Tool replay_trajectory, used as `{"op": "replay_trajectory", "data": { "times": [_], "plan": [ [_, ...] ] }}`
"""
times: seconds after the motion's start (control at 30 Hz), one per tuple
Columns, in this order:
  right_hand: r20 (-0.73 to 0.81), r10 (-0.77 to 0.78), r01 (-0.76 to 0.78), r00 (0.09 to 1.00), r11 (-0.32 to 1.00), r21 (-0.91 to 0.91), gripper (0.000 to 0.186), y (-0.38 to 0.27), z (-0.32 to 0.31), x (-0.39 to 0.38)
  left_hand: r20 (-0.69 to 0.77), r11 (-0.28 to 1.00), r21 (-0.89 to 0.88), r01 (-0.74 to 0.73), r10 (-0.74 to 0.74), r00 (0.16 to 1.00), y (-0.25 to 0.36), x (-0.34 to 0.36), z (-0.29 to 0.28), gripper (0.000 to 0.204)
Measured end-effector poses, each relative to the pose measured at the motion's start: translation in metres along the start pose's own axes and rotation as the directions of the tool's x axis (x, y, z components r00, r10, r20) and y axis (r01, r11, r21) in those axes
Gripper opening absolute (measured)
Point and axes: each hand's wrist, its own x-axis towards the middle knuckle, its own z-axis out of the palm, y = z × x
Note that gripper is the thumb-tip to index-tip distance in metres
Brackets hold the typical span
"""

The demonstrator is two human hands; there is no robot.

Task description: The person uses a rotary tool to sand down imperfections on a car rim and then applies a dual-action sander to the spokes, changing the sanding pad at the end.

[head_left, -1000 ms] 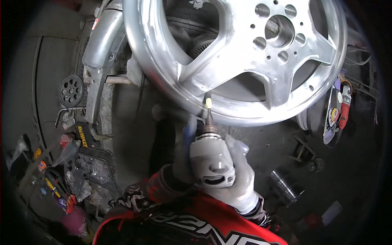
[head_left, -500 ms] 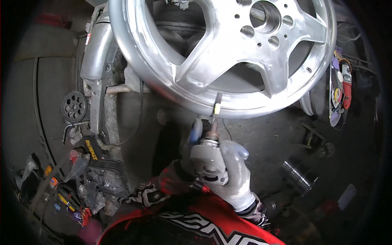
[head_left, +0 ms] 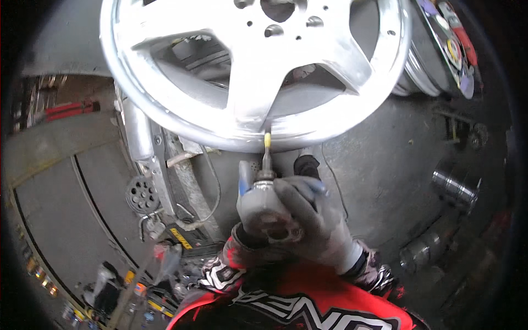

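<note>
Holding a power tool [head_left: 263,209], both hands [head_left: 323,220] curl closed.

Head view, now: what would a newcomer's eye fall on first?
First, the big, glaringly bright silver wheel filling the top of the picture. Next, just below it at the centre, the grey power tool gripped in the gloved right hand, with the left hand partly hidden beside it and a yellow-banded bit pointing up at the wheel's lower edge. Then the red-bodied tool at the upper right.
</note>
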Motion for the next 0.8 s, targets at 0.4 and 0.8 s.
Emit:
{"op": "replay_trajectory", "data": {
  "times": [0.4,0.8],
  "plan": [
    [0.064,0.001,-0.002,0.998,1.000,0.022,0.075,-0.002,0.008,-0.015,0.021,0.961,-0.276,0.012,-0.007,1.000,0.014,-0.012,0.026,0.131],
    [0.009,0.069,-0.069,0.998,0.997,0.028,0.076,0.001,0.004,-0.012,-0.158,0.990,0.001,0.140,-0.138,0.978,0.019,-0.007,0.027,0.104]
  ]
}}
